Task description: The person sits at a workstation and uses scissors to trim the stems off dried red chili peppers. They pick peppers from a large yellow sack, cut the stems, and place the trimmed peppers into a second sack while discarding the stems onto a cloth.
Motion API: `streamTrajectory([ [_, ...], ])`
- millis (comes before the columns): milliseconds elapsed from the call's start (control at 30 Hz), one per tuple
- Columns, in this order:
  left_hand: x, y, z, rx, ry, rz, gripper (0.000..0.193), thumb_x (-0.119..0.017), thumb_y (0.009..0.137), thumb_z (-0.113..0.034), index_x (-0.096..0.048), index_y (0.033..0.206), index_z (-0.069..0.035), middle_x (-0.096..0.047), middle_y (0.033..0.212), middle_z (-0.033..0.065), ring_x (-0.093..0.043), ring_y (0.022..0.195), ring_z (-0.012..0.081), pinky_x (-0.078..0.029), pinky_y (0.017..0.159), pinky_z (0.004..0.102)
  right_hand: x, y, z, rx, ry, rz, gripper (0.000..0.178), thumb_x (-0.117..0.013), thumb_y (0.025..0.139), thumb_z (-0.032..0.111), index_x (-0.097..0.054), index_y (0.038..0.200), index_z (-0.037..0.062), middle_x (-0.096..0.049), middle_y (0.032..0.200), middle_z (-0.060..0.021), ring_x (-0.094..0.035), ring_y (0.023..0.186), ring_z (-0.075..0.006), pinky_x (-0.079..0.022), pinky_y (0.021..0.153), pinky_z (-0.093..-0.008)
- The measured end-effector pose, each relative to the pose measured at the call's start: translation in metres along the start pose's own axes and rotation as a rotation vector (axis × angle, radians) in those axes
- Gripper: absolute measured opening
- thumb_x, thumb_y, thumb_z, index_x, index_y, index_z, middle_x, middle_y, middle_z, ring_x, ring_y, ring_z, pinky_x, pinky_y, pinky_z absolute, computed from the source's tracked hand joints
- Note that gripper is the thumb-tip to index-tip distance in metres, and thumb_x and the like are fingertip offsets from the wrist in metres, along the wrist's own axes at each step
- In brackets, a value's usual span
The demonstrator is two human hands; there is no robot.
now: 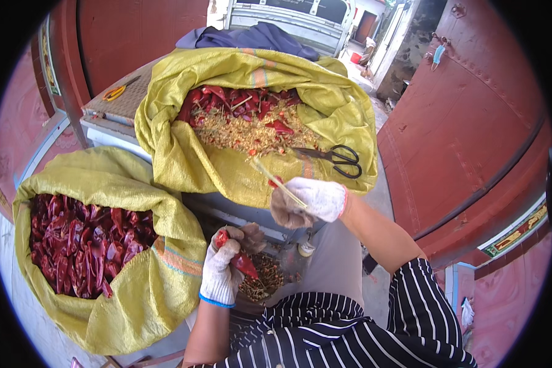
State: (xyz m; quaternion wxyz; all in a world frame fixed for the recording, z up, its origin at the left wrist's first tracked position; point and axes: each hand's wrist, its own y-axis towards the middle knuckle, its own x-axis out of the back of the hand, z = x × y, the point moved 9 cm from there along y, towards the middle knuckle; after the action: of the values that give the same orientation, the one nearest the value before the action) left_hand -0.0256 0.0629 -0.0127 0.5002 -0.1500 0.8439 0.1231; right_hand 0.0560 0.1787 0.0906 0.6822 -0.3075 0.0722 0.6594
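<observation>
My left hand [222, 270], in a white knit glove with a blue cuff, is closed around a dried red chili pepper [244, 265]. Up and to the right of it, my right hand [306, 201] wears a white glove with dirty fingers and pinches a long pale stalk [265, 172]. A small red piece [275, 182] shows beside that stalk. Just beyond the right hand lie black-handled scissors [343, 161] on an open yellow woven sack [227, 175]. Inside that sack are red chilies [214, 98] and a spread of yellow seeds and bits [245, 135].
A second yellow sack [135, 306] full of dried red chilies [86, 245] stands at left. Orange-handled scissors [118, 91] rest on a brown textured surface. Stem scraps [260, 279] lie low between my hands. Red metal doors [466, 129] flank both sides; dark cloth [245, 38] lies behind.
</observation>
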Motion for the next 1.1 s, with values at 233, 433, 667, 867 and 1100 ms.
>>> streamTrajectory([
  [233, -0.026, -0.014, 0.002, 0.113, 0.026, 0.043, 0.063, -0.085, 0.080, -0.029, -0.056, 0.127, 0.002, -0.062, 0.129, 0.0191, -0.063, 0.117, 0.0299, -0.053, 0.102, 0.0448, -0.023, 0.030, -0.120, -0.202, 0.507, 0.136, 0.020, -0.063, 0.101, 0.019, -0.065, 0.114, 0.0054, -0.068, 0.107, -0.0069, -0.069, 0.099, -0.0180, -0.060, 0.080, -0.0261],
  [433, -0.021, -0.011, 0.012, 0.148, 0.058, -0.012, 0.049, -0.079, 0.081, -0.017, -0.059, 0.123, 0.000, -0.066, 0.114, 0.0161, -0.066, 0.107, 0.0309, -0.056, 0.094, 0.0442, 0.001, 0.027, -0.130, -0.156, -0.146, -0.058, 0.019, -0.056, 0.103, 0.022, -0.067, 0.109, 0.0071, -0.065, 0.090, -0.0030, -0.065, 0.073, -0.0122, -0.053, 0.058, -0.0230],
  [667, 0.004, -0.005, 0.009, 0.057, 0.153, -0.084, 0.039, -0.067, 0.080, 0.009, -0.064, 0.118, 0.001, -0.069, 0.106, 0.0123, -0.068, 0.095, 0.0213, -0.054, 0.092, 0.0331, -0.006, -0.032, -0.031, -0.053, -0.946, -0.583, 0.026, -0.066, 0.090, 0.023, -0.070, 0.100, -0.0008, -0.068, 0.079, -0.0076, -0.063, 0.071, -0.0118, -0.052, 0.066, -0.0300],
  [867, -0.008, -0.003, 0.006, -0.104, 0.806, -0.061, 0.079, -0.069, 0.076, 0.014, -0.038, 0.147, 0.001, -0.064, 0.118, 0.0109, -0.063, 0.104, 0.0155, -0.050, 0.095, 0.0300, -0.056, -0.013, -0.011, 0.431, -1.561, -0.637, 0.033, -0.066, 0.090, 0.035, -0.070, 0.108, 0.0066, -0.067, 0.100, -0.0117, -0.066, 0.094, -0.0288, -0.054, 0.083, -0.0392],
  [1100, 0.000, -0.001, 0.004, 0.011, 0.650, -0.082, 0.052, -0.073, 0.081, 0.003, -0.056, 0.131, 0.002, -0.065, 0.111, 0.0056, -0.062, 0.100, 0.0131, -0.051, 0.093, 0.0288, -0.031, -0.003, -0.028, 0.383, -1.062, -0.649, 0.016, -0.063, 0.092, 0.009, -0.069, 0.105, 0.0005, -0.071, 0.095, -0.0117, -0.069, 0.088, -0.0180, -0.055, 0.081, -0.0323],
])
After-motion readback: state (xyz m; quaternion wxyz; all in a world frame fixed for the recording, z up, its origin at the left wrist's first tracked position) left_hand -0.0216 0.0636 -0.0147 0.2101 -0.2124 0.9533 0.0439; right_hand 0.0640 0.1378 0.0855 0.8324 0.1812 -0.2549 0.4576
